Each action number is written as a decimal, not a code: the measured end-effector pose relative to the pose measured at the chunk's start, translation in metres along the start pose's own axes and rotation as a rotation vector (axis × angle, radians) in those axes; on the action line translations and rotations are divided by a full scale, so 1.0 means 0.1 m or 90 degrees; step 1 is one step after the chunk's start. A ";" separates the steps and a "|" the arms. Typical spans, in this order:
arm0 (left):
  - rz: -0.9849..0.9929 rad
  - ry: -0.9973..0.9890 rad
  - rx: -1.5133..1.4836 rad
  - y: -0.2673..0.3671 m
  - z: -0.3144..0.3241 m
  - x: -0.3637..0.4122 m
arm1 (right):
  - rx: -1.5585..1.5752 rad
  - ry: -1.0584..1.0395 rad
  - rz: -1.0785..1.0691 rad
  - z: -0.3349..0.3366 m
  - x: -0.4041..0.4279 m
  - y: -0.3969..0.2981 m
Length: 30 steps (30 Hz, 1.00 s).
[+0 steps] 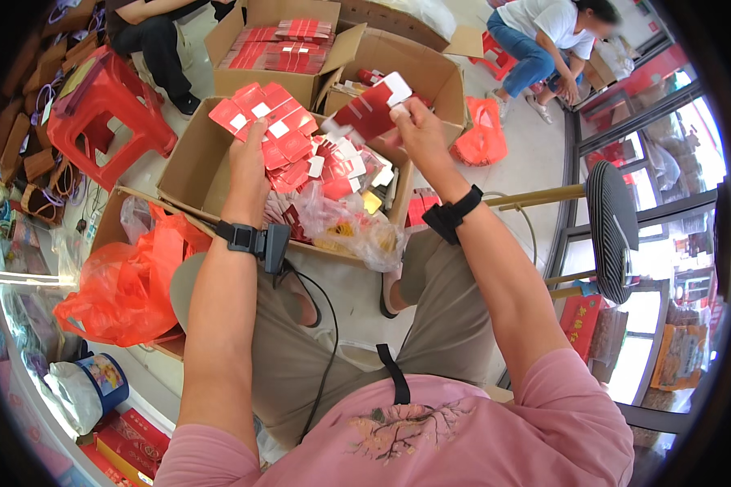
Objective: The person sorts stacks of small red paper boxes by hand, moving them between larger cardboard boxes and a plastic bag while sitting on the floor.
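Observation:
My left hand (250, 164) holds a spread bunch of flat red cardboard box blanks (274, 115) with white patches, above an open cardboard box (201, 170). Pinched at its white end by my right hand (420, 128) is a dark red blank (368, 112), slightly blurred, to the right of the bunch. Below both hands, the box contains more red and white blanks (341, 164) in a loose heap, with crumpled clear plastic (341, 219) at its near side. My wrists carry black straps, the left one with a small device.
Behind stand two open cartons, one with stacked red blanks (286, 49), the other (396, 58) partly filled. A red plastic stool (116, 109) and red plastic bags (134, 286) are left. At right are a round stool (612, 231) and a bag (481, 134). Two people sit beyond.

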<state>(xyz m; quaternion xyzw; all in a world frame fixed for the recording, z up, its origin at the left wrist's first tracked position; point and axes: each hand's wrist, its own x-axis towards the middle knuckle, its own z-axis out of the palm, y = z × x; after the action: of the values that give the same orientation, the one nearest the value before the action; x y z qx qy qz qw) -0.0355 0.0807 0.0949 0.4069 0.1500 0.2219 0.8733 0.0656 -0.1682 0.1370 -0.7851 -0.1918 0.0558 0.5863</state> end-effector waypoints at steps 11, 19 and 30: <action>-0.173 -0.147 -0.054 -0.07 0.19 -0.20 | -0.340 -0.005 -0.482 0.36 -0.34 -0.40; -0.122 -0.187 -0.112 0.04 0.32 -0.36 | -0.425 -0.023 -0.542 0.45 -0.50 -0.46; -0.211 -0.215 -0.012 0.20 0.37 -0.43 | 0.095 -0.064 -0.027 0.23 -0.50 -0.42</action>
<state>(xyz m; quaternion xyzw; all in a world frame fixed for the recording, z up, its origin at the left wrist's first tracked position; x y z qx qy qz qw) -0.0616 0.0463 0.1367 0.3999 0.0645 0.0052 0.9143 0.0029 -0.1559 0.1624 -0.7312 -0.2327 0.0969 0.6339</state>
